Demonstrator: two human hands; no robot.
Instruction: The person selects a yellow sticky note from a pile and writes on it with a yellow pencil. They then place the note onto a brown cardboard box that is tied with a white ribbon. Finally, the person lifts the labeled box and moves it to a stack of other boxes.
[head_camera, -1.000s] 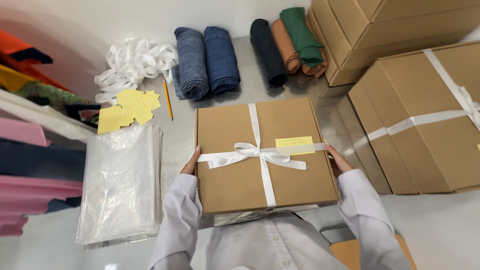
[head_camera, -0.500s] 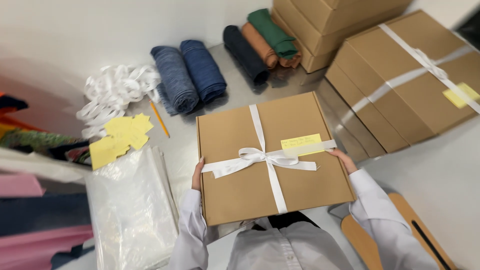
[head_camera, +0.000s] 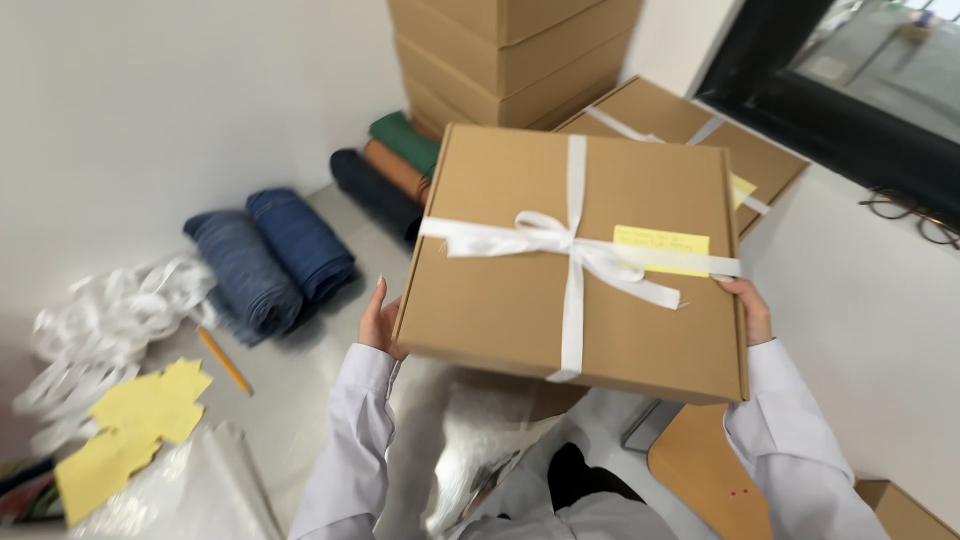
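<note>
Cardboard box (head_camera: 520, 290) lifted | left hand (head_camera: 378, 322), right hand (head_camera: 750, 310) gripping sides

A: What lies on the grey desk (head_camera: 300, 390)?
B: Two rolled blue cloths (head_camera: 270, 258), then dark, brown and green rolls (head_camera: 390, 165) by stacked cardboard boxes (head_camera: 505, 55)
A: And nearer?
B: A pencil (head_camera: 224, 360), yellow paper slips (head_camera: 130, 425), loose white ribbon (head_camera: 95, 325), clear plastic bags (head_camera: 200, 490)

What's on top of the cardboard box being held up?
On the flat cardboard box lies a white ribbon tied crosswise with a bow, and a yellow note beside the bow. The left hand and right hand grip its sides. The contents are hidden.
</note>
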